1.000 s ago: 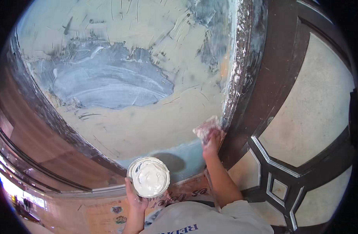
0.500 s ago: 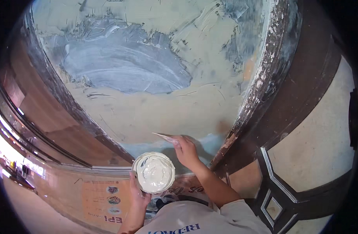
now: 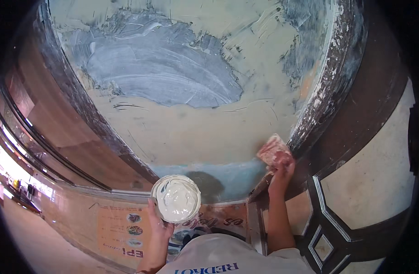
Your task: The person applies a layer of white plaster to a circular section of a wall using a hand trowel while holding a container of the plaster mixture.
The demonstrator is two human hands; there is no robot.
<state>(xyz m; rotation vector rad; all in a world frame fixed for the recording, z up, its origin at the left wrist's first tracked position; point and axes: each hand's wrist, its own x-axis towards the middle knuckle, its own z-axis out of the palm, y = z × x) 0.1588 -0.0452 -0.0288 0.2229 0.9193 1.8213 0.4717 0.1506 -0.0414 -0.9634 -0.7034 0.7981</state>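
My left hand [image 3: 159, 224] is wrapped round the side of a round tub [image 3: 176, 198] filled with creamy white filler paste, holding it low in front of the wall. In my right hand [image 3: 283, 168] is a flat reddish putty spreader [image 3: 272, 150] smeared with white. Its blade lies at or very near the lower right edge of the wall panel; whether it touches cannot be made out. The panel [image 3: 191, 130] carries pale cream-green filler. A grey-blue bare patch [image 3: 159, 68] shows in its upper part, and a light blue strip [image 3: 218, 176] runs along its bottom.
Dark frame posts border the panel, the right one [image 3: 316, 102] flaked with white. Farther right is dark panelling with white and brown inlays and a small diamond [image 3: 322, 246]. A printed orange sheet [image 3: 120, 228] lies below on the left. Brown glossy panels [image 3: 77, 123] stand at left.
My right hand has swung right and up with the spreader, from above the tub to the panel's right edge. The tub has shifted slightly left, and the view has turned a little.
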